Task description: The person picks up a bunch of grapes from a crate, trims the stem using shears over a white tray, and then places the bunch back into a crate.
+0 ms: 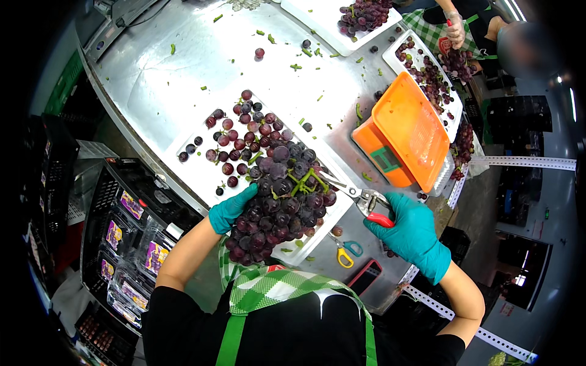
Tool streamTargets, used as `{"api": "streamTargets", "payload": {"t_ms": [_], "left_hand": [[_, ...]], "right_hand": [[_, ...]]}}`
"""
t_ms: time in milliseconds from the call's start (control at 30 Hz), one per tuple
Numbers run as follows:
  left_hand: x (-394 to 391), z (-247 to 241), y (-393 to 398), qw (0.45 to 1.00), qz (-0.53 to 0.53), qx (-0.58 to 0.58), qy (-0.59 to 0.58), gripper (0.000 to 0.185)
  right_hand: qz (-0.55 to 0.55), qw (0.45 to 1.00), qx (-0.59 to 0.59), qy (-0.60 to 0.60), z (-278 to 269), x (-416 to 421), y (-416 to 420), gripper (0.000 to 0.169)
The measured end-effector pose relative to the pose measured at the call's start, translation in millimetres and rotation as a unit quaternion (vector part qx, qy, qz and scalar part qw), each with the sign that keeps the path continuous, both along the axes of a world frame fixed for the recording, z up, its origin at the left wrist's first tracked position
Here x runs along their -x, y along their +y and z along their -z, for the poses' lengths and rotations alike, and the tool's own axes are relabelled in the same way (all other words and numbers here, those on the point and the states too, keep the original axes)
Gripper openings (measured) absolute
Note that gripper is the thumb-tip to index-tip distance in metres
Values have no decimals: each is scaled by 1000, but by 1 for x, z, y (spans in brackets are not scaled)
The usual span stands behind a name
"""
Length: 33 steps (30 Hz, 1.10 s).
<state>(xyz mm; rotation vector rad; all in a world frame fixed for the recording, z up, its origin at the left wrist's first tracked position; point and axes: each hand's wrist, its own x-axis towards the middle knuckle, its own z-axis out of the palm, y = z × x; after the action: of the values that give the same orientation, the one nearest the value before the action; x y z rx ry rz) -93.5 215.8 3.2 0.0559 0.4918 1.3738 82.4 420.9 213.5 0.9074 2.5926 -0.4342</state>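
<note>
My left hand point(232, 209), in a teal glove, holds a large bunch of dark purple grapes point(270, 215) from its left side; its fingers are partly hidden behind the fruit. In my right hand point(409, 231), also gloved in teal, is a pair of pruning shears point(366, 199) with red grips. The tips of the shears lie beside the green stem point(306, 180) on top of the bunch. Under and beyond the bunch, many loose grapes point(239, 144) lie on a white tray point(334, 164).
An orange scale point(403, 132) stands right of the tray. Scissors point(345, 254) and a phone point(365, 277) lie near the table's front edge. A black crate point(132, 183) with clear packs stands at left. A co-worker's gloved hand point(455, 32) is at the upper right, above grapes.
</note>
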Motion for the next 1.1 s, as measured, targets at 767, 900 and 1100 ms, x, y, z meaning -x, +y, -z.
{"api": "streamTargets", "payload": {"t_ms": [767, 900, 1100], "left_hand": [[0, 44, -7, 993, -7, -36, -108, 58], [-4, 40, 4, 989, -10, -34, -141, 58], [0, 11, 8, 997, 56, -41, -41, 71]], "right_hand": [[-327, 937, -103, -67, -51, 53, 0, 57], [-323, 936, -102, -95, -56, 59, -4, 53], [-307, 948, -73, -44, -60, 68, -10, 48]]}}
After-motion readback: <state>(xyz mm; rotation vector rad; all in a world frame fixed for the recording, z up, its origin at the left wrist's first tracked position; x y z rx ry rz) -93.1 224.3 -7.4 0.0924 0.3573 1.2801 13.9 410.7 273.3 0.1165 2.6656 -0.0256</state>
